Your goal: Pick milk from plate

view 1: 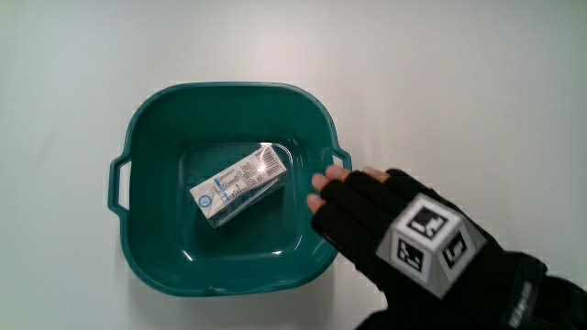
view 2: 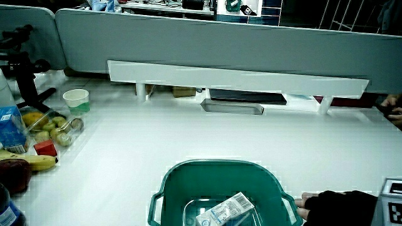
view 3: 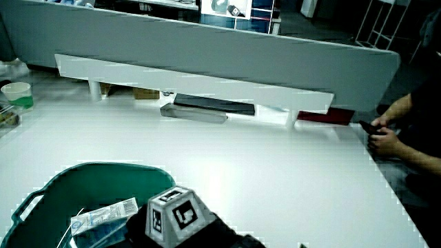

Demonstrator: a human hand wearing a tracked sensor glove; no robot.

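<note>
Main view: a teal plastic basin (view 1: pixel 156 119), squarish with rounded corners, glossy walls and a loop handle at two of its rims, stands on a smooth white desk (view 1: pixel 477 82). The pictures show this deep basin rather than a flat plate. On the basin's flat floor lies the milk carton (view 1: pixel 238 185), a small rectangular box resting on one long face and turned at a slant to the basin's walls. Its upper face is white with pale blue print and a round blue mark near one end; the lettering is too small to read. The carton's surface reflects light at the end nearer the hand.

The hand (view 1: pixel 385 225) sits at the basin's rim beside the handle, in a black fingerless knit glove whose bare fingertips (view 1: pixel 321 182) reach just over the rim toward the carton without touching it. The grip is released: fingers loosely extended, holding nothing. A white cube (view 1: pixel 429 243) with black square patterns sits on the glove's back.

In a side view the carton (view 2: pixel 225 211) lies inside the basin (view 2: pixel 188 176); well away from the basin stand a white cup (view 2: pixel 76 98) and a heap of fruit (view 2: pixel 50 129).
</note>
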